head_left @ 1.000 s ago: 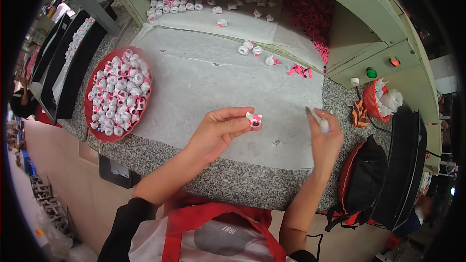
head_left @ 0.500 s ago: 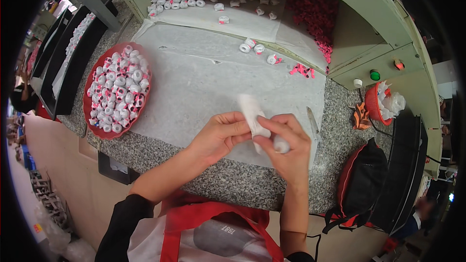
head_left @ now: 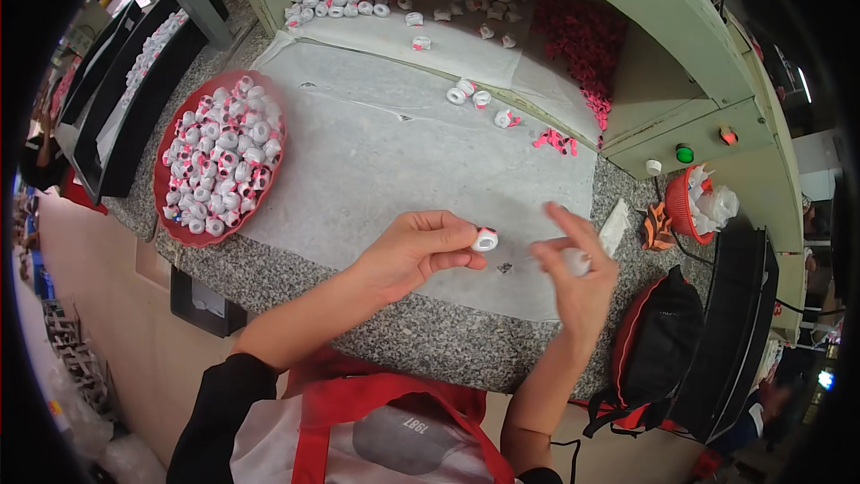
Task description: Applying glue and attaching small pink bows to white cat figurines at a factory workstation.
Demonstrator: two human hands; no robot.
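Note:
My left hand [head_left: 430,246] pinches a small white ring-shaped piece [head_left: 485,239] with a dark, pink-edged patch between thumb and forefinger. To its right, my right hand [head_left: 582,278] is raised and partly blurred, forefinger stretched out and thumb apart. A small white rounded thing [head_left: 576,261] sits against its curled fingers; its kind is unclear. A white strip [head_left: 614,226] of cloth or paper lies just beyond that hand. Many similar pieces fill the red scalloped tray [head_left: 279,143] on the left.
White sheeting [head_left: 376,161] covers the granite worktop [head_left: 430,332]. Loose white pieces [head_left: 461,91] and pink bits [head_left: 557,141] lie at the back, below a green-grey cabinet [head_left: 708,116]. A red basket [head_left: 688,202] and black bag [head_left: 658,332] stand right; black trays [head_left: 125,139] stand left.
My hands have come apart, the right moving rightward. The white strip that was between them now lies at the right, and the ring-shaped piece shows in my left fingers.

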